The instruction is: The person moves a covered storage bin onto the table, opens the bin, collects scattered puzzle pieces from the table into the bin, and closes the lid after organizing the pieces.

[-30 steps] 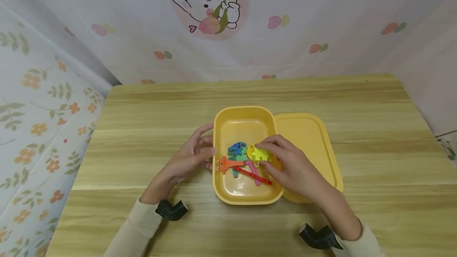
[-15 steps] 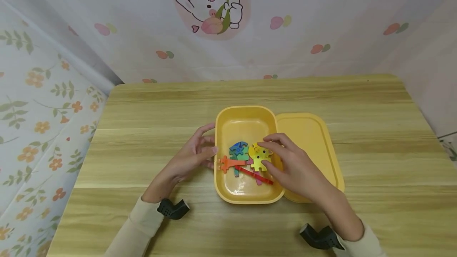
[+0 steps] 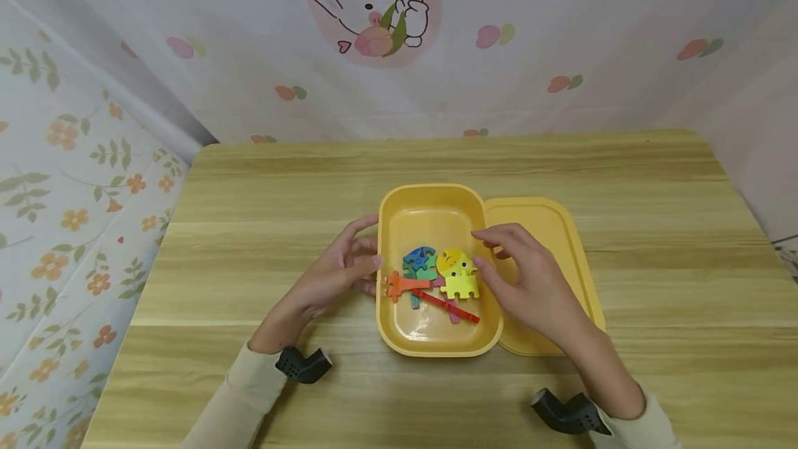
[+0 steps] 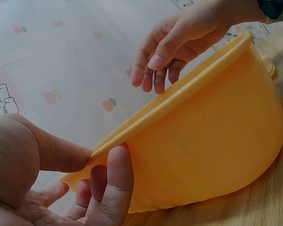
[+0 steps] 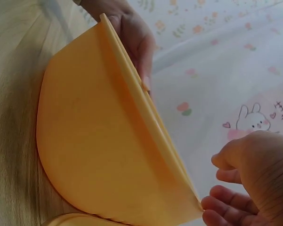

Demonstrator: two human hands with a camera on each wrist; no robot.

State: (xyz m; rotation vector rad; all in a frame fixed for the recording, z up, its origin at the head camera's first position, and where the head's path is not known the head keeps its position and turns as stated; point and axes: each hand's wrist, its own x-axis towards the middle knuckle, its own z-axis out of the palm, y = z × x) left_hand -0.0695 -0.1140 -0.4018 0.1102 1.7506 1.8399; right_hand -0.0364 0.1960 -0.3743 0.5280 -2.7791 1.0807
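Note:
My left hand [image 3: 337, 269] pinches the left rim of a yellow plastic box [image 3: 430, 224], thumb on the edge and fingers against the outer wall. My right hand [image 3: 533, 283] hovers by the opposite rim, fingers relaxed and apart, holding nothing. Inside the box lie jigsaw-edged foam-like pieces: a yellow piece with a face [image 3: 451, 263], a brighter yellow piece [image 3: 460, 287] against it, blue and green pieces [image 3: 420, 262], and an orange piece [image 3: 404, 286]. A thin red strip [image 3: 445, 306] crosses over a pink piece [image 3: 454, 317], partly covering it.
A flat yellow lid [image 3: 564, 248] lies right of the box, its left side tucked beneath the box edge. All stands on a wood-grain table [image 3: 280, 192]. A printed curtain [image 3: 249, 33] hangs behind, and a floral cloth [image 3: 68, 179] at the left.
My right hand set the yellow piece down in the box beside the face piece, let go and drew back to the right. My left hand stayed on the rim.

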